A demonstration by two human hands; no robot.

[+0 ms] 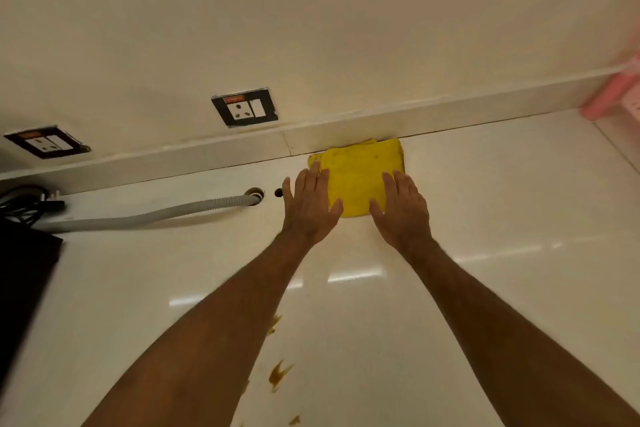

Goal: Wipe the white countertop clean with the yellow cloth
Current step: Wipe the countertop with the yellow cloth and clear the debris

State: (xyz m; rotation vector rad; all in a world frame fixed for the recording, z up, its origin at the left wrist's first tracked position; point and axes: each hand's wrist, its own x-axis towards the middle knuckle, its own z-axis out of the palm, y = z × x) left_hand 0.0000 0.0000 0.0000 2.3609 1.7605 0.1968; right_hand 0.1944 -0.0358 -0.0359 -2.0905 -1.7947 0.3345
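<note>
A folded yellow cloth [360,177] lies flat on the white countertop [502,218], pushed against the low back ledge. My left hand [310,206] rests flat on the cloth's left edge, fingers spread. On the cloth's right edge my right hand [401,210] presses flat as well. Neither hand is closed around the cloth. Brown sauce-like stains [278,373] mark the countertop near the front, under and beside my left forearm.
A grey corrugated hose [156,215] runs from a hole in the counter toward the left. A black appliance [24,281] and cables sit at far left. Two wall sockets [245,108] are above the ledge. A pink object [616,94] stands at far right.
</note>
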